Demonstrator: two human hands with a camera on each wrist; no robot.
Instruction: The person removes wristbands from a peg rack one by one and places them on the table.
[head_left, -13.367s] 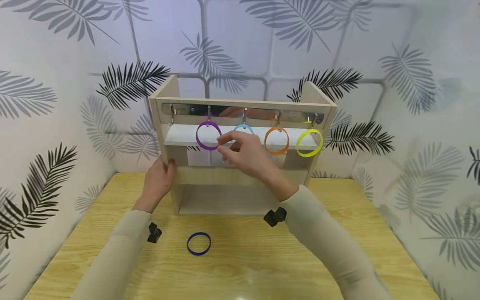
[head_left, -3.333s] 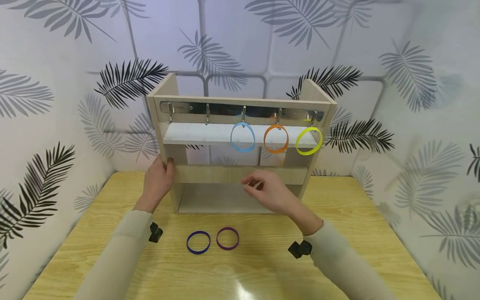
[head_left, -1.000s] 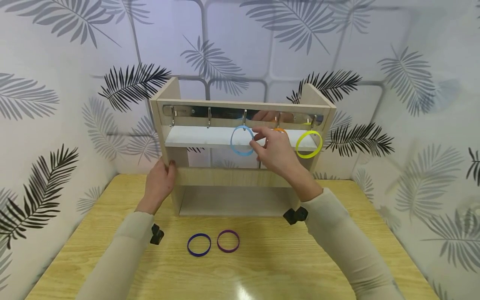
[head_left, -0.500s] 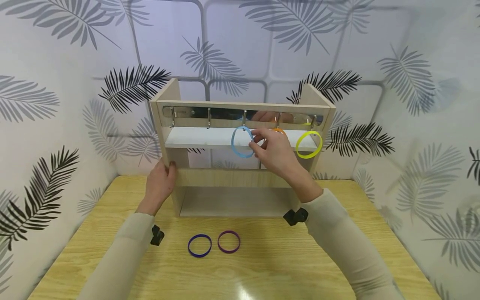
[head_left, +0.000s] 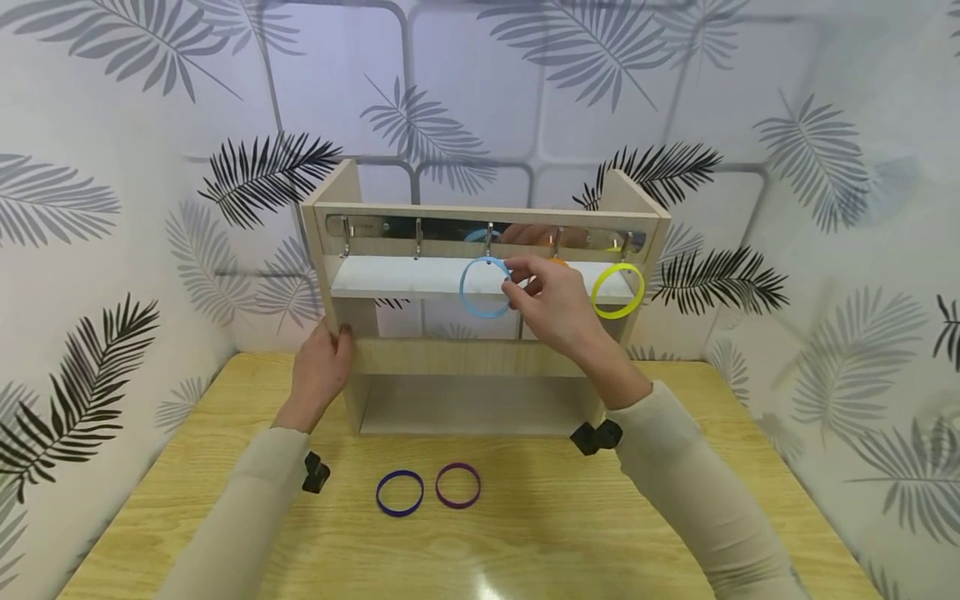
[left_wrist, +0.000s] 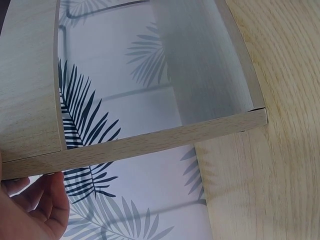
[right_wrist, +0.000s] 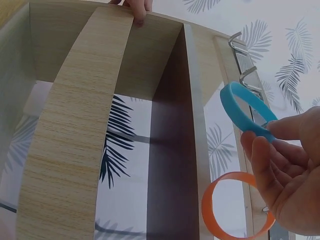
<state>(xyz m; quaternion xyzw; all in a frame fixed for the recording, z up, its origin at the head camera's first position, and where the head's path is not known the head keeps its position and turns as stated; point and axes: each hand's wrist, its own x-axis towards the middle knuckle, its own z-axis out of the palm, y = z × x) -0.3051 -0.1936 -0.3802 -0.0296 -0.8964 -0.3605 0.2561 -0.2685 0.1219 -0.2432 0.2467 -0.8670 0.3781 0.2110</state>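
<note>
My right hand (head_left: 551, 300) pinches the right edge of a light blue wristband (head_left: 465, 302) between thumb and fingers, just below the middle hook (head_left: 490, 237). I cannot tell whether the band still touches that hook. In the right wrist view the blue band (right_wrist: 237, 112) tilts in the fingertips, above an orange wristband (right_wrist: 210, 215). My left hand (head_left: 321, 367) grips the left side panel of the wooden shelf (head_left: 480, 357), thumb on the inner side. A yellow wristband (head_left: 642, 292) hangs from the rightmost hook. The orange one is mostly hidden behind my right hand in the head view.
A dark blue wristband (head_left: 378, 500) and a purple wristband (head_left: 477, 496) lie side by side on the wooden table (head_left: 570, 533) before the shelf. Two hooks at the left of the metal rail (head_left: 382, 225) bear no band. Leaf-patterned walls stand behind and beside.
The purple band went from its hook to the table. My right hand then rose to the light blue band, took hold, and has just shifted it slightly down. My left hand stayed on the panel.
</note>
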